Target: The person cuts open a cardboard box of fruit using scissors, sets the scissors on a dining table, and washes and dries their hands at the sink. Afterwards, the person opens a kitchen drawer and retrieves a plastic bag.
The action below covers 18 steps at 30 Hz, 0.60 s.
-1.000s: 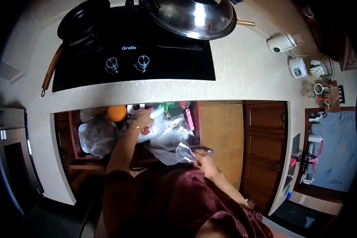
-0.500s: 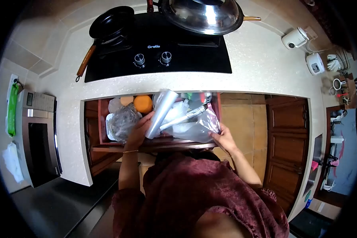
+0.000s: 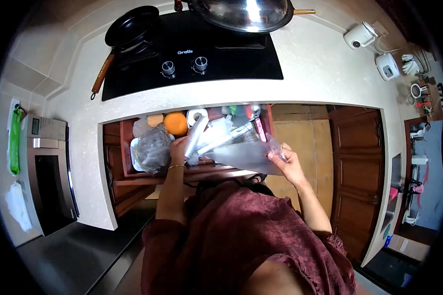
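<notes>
Over an open drawer (image 3: 129, 142), my left hand (image 3: 179, 150) is closed on a roll of clear plastic (image 3: 196, 135), held tilted. The sheet of clear plastic (image 3: 246, 156) stretches from near the roll to the right. Its far end is pinched in my right hand (image 3: 285, 161), at the drawer's right front corner. Beneath the plastic lie white bags and a pink item (image 3: 260, 129). An orange round object (image 3: 175, 123), a white paper-like roll (image 3: 197, 116) and a grey plastic bag (image 3: 154, 149) sit left of and behind the roll.
Above the drawer, the counter (image 3: 310, 73) holds a black stove (image 3: 231, 64) with a dark pan (image 3: 132, 27) and a lidded wok (image 3: 248, 12). A microwave (image 3: 49, 172) stands at the left, wooden cabinet doors (image 3: 357, 172) at the right.
The plastic roll has come up out of the drawer in my left hand. My right hand has moved slightly right, drawing the plastic sheet out wider.
</notes>
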Available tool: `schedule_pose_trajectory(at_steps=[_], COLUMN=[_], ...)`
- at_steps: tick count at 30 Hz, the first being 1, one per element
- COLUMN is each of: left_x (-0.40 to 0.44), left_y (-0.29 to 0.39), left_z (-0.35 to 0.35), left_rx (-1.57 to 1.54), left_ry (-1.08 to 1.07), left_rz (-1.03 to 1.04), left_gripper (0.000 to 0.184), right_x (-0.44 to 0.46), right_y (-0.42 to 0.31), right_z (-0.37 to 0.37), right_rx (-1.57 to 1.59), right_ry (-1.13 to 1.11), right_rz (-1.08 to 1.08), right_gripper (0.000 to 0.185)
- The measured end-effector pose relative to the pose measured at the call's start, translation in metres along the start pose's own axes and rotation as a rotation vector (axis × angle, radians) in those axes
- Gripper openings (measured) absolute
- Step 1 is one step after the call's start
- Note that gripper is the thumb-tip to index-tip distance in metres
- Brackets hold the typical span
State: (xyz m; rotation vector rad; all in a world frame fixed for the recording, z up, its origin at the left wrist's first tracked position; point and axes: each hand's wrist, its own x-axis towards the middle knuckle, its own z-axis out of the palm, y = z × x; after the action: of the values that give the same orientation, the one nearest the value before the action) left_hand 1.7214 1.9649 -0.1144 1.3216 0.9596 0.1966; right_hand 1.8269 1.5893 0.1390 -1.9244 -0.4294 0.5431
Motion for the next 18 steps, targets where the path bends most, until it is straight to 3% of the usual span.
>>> schedule_pose_trajectory(at_steps=[1, 4, 5, 8, 12, 13, 16, 18], left_x=[0.012, 0.02, 0.02, 0.037, 0.02, -0.016, -0.03, -0.038], left_y=[-0.02, -0.031, -0.033, -0.04, -0.026, 0.019, 0.01, 0.022], left_z=[-0.002, -0.01, -0.009, -0.029, -0.007, 0.005, 0.021, 0.024], left_rx=[0.01, 0.312, 0.261, 0.089, 0.63, 0.562, 0.95, 0.911], left_ry=[0.074, 0.2, 0.255, 0.014, 0.0, -0.209, 0.065, -0.094], left_rz=[0.087, 0.307, 0.358, 0.215, 0.465, 0.228, 0.365, 0.528], left_gripper=[0.018, 0.021, 0.024, 0.025, 0.056, 0.077, 0.084, 0.08], right_x=[-0.003, -0.015, -0.019, -0.029, -0.031, -0.03, -0.025, -0.019], right_y=[-0.001, -0.002, -0.001, 0.001, 0.002, 0.001, -0.005, -0.011], right_z=[-0.001, -0.001, -0.001, 0.002, 0.006, 0.006, 0.002, -0.003], right_rx=[0.025, 0.075, 0.077, 0.163, 0.157, 0.142, 0.038, -0.098], right_ry=[-0.011, -0.045, -0.054, -0.042, 0.001, 0.01, 0.039, 0.054], right_rz=[0.019, 0.076, 0.094, 0.234, 0.245, 0.223, 0.13, 0.036], right_gripper=[0.016, 0.015, 0.016, 0.017, 0.02, 0.02, 0.02, 0.021])
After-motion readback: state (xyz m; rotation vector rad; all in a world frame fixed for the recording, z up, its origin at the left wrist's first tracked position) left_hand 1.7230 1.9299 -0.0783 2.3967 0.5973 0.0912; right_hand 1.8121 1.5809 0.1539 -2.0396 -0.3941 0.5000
